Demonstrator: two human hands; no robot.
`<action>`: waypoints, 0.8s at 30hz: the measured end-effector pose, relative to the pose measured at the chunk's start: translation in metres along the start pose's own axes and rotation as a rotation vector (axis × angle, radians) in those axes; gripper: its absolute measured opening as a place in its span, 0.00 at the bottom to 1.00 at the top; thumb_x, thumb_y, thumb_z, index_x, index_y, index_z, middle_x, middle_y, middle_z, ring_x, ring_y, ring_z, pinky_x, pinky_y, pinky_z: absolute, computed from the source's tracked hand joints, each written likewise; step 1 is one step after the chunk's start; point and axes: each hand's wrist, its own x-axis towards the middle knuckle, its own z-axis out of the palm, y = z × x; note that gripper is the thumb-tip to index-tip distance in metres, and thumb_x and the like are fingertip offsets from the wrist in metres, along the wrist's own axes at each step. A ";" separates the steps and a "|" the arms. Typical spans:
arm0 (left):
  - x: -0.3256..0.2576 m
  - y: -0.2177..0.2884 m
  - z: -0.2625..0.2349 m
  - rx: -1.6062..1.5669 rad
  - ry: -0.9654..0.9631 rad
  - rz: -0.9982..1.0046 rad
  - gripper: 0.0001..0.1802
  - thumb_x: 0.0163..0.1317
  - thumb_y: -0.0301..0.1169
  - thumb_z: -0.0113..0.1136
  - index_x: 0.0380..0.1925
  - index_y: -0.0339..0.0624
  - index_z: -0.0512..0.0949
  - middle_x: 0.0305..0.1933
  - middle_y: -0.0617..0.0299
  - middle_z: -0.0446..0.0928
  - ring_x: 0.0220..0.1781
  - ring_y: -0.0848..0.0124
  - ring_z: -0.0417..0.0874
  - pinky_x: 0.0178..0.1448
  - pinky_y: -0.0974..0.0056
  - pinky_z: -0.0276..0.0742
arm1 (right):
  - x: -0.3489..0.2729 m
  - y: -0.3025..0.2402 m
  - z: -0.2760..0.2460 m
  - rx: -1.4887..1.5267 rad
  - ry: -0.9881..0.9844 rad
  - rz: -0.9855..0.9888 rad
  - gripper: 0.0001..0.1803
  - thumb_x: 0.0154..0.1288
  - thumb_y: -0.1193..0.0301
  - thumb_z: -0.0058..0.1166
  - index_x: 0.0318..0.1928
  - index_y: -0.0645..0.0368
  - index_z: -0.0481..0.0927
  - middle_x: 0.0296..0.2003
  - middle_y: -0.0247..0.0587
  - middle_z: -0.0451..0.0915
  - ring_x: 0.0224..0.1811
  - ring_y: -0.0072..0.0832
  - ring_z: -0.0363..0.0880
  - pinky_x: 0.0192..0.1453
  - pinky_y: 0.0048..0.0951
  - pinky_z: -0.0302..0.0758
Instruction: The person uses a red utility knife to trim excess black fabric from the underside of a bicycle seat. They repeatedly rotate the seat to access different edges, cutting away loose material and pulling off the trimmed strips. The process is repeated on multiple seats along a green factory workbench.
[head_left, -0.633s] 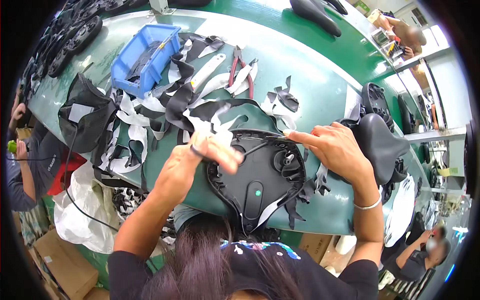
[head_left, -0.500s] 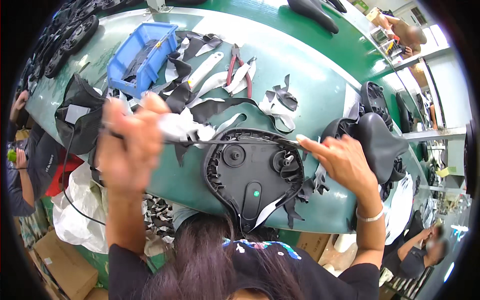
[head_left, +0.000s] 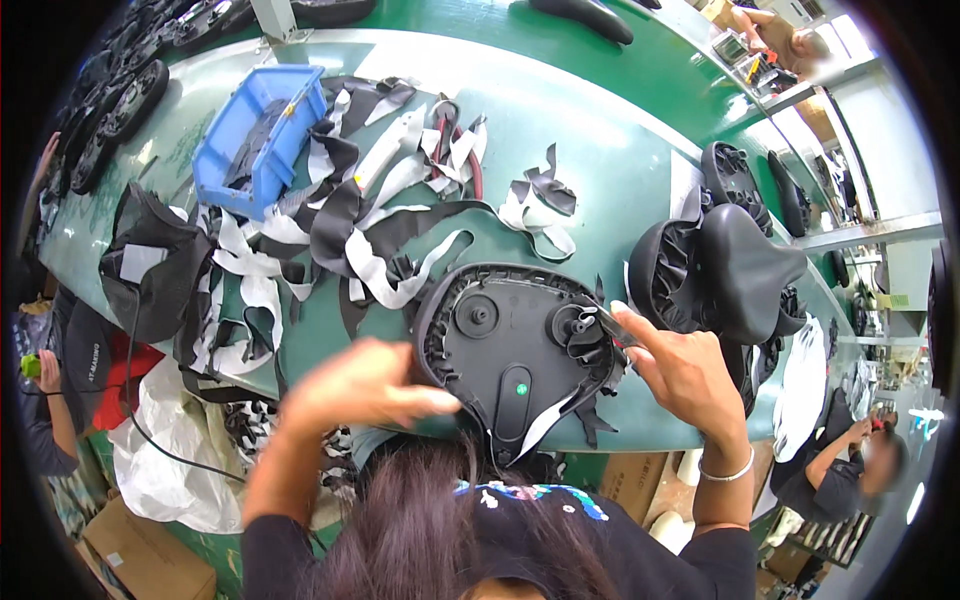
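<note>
- Green desk (head_left: 620, 170) curves across the frame, strewn with black and white fabric offcuts (head_left: 380, 240); a blue plastic bin (head_left: 262, 135) stands at its far left.
- Black finished saddles (head_left: 735, 265) sit stacked at the desk's right side, just beside the work.
- Upturned black bicycle saddle (head_left: 515, 355) lies at the near edge of the desk, directly before the person, underside up, its cover material folded and gathered around the rim.
- Left hand (head_left: 365, 385) hovers at the saddle's near left edge, forearm rising from the lower frame, fingers loosely curled and pointing right; blur leaves it unclear whether they grip anything.
- Right hand (head_left: 680, 370) reaches in from the right, wrist bent and wearing a thin bracelet, forefinger extended, fingers pinched on a small slim tool (head_left: 608, 325) pressed against the bunched cover at the saddle's right rim.
</note>
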 end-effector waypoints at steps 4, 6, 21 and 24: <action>0.020 0.007 0.056 -0.823 0.654 0.491 0.34 0.56 0.30 0.64 0.60 0.32 0.60 0.54 0.51 0.73 0.52 0.67 0.77 0.58 0.64 0.74 | 0.025 0.003 0.010 0.081 0.115 -0.052 0.26 0.62 0.70 0.53 0.62 0.54 0.69 0.17 0.46 0.73 0.19 0.42 0.75 0.23 0.38 0.68; 0.032 0.035 0.037 -0.912 0.718 0.524 0.30 0.53 0.23 0.63 0.55 0.32 0.62 0.49 0.53 0.74 0.48 0.71 0.77 0.54 0.66 0.75 | 0.020 0.002 0.046 -0.158 0.270 -0.013 0.26 0.64 0.71 0.50 0.63 0.54 0.65 0.18 0.41 0.73 0.16 0.39 0.75 0.20 0.39 0.69; 0.022 0.031 0.112 -0.428 0.948 0.569 0.40 0.46 0.25 0.68 0.56 0.31 0.55 0.45 0.49 0.74 0.44 0.63 0.80 0.51 0.60 0.75 | -0.069 -0.066 0.097 1.248 0.338 0.526 0.25 0.70 0.73 0.46 0.65 0.54 0.57 0.26 0.38 0.76 0.15 0.20 0.71 0.16 0.25 0.69; 0.017 0.026 0.101 -0.547 0.917 0.559 0.32 0.49 0.22 0.64 0.53 0.32 0.60 0.44 0.50 0.76 0.42 0.65 0.80 0.49 0.61 0.76 | -0.015 -0.040 0.087 0.689 0.773 0.185 0.37 0.61 0.75 0.56 0.68 0.56 0.52 0.45 0.52 0.78 0.37 0.36 0.82 0.41 0.34 0.79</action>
